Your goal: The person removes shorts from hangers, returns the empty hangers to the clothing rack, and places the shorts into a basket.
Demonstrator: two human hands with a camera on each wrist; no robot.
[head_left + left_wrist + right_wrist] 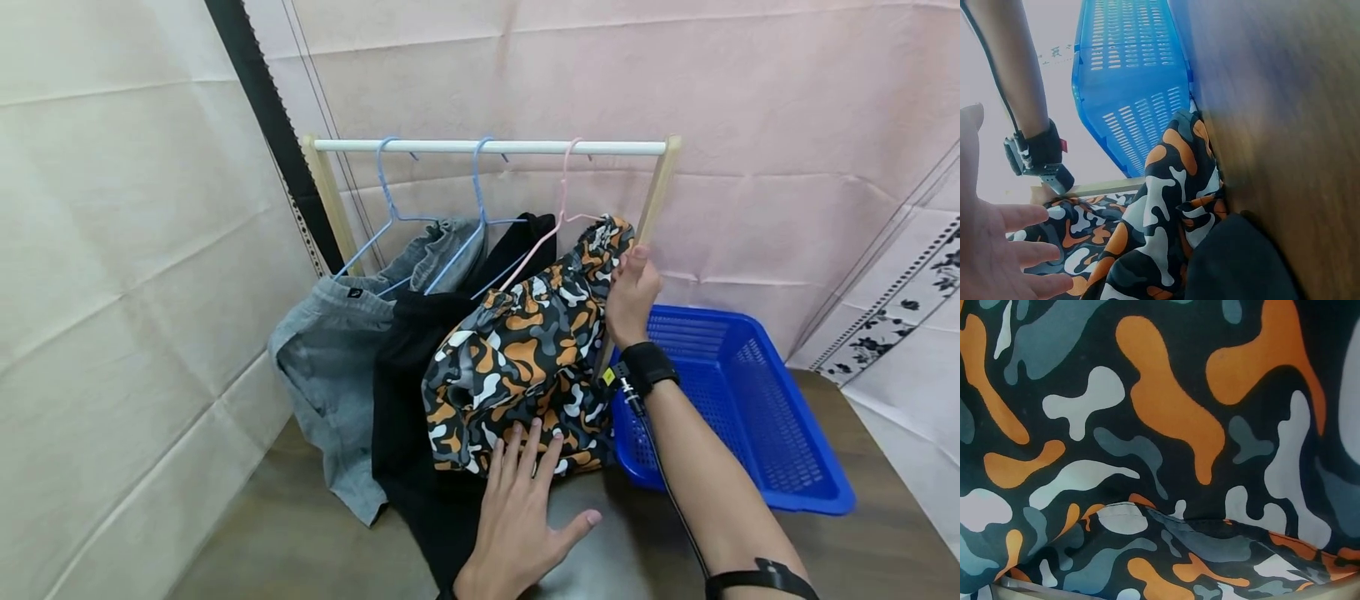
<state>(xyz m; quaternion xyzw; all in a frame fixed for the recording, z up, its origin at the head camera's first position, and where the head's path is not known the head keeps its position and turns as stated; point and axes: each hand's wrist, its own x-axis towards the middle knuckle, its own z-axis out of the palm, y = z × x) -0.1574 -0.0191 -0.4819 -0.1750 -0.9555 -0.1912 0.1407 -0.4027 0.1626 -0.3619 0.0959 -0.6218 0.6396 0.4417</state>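
Left of the blue basket (pixel 738 400), patterned camouflage clothing (pixel 525 342) hangs on a pink hanger (pixel 564 179). The left hand (pixel 519 508), fingers spread, touches it; light, flat pressure suits best. Whether the right hand (pixel 633 296), beside the basket, pinches cloth, I cannot tell.

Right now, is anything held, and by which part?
The left hand holds nothing. The right hand is at the upper side of the patterned garment, beside the rack post; what it grips, if anything, cannot be told.
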